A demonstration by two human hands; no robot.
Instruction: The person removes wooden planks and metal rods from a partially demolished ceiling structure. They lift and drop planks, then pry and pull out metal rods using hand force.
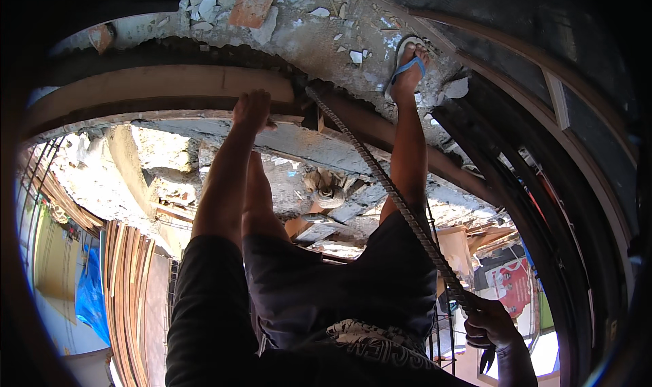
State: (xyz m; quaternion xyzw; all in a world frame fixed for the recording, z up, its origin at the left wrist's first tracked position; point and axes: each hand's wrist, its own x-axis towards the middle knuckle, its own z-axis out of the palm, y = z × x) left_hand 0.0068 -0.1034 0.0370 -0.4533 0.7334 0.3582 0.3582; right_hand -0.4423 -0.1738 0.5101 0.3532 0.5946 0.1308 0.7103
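My right hand (490,320), at the lower right, is closed round the lower part of a long ribbed steel bar (387,183). The bar slants up and left across my leg. Its far end reaches the gap beside a wooden plank (170,85). Small dark strips hang below my right hand, too dim to name. Farther off, my left hand (252,111) is clasped over the plank's edge near its right end, with the thumb on the near side. Under it lies a narrower board along the edge of a concrete beam (292,142).
One foot in a blue-strapped sandal (407,68) stands on rubble-strewn ground. Broken concrete (207,5) and a reddish slab (255,1) lie at the top. Dark long beams (536,183) line the right. Stacked wooden strips (128,278) and a blue sheet (92,299) show lower left.
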